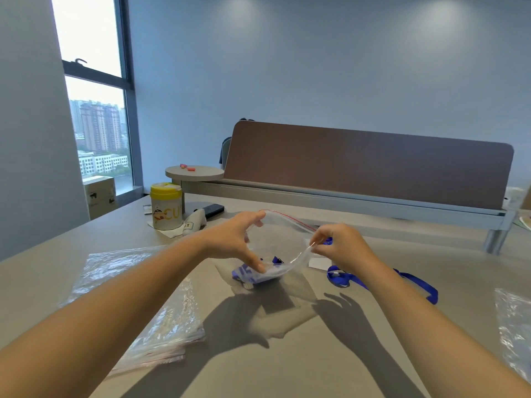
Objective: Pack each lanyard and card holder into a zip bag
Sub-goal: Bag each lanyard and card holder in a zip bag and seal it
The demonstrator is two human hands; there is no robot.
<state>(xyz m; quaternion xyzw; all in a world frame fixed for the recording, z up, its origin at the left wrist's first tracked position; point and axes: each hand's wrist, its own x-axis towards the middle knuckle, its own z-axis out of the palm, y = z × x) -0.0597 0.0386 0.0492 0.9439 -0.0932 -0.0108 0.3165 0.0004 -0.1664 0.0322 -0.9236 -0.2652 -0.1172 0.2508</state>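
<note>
Nearest the viewer, on a beige tabletop (258, 369), lies a stack of clear plastic zip bags (138, 305) at left & another clear bag edge (514, 320) at far right. Mid-table, both hands hold up a clear zip bag w/ red seal line (280, 239), its mouth pulled wide. Left hand (238, 239) pinches the near-left rim, thumb down, fingers curled over the top; right hand (342, 247) pinches the right rim between thumb & fingertips. Inside the bag's bottom sits a blue lanyard w/ card holder (253, 272). Just right, a second blue lanyard (344, 278) lies loose on the table. Farther back: a yellow-lidded white canister (166, 206), a black phone (211, 209), then a brown desk divider panel (367, 165).
</note>
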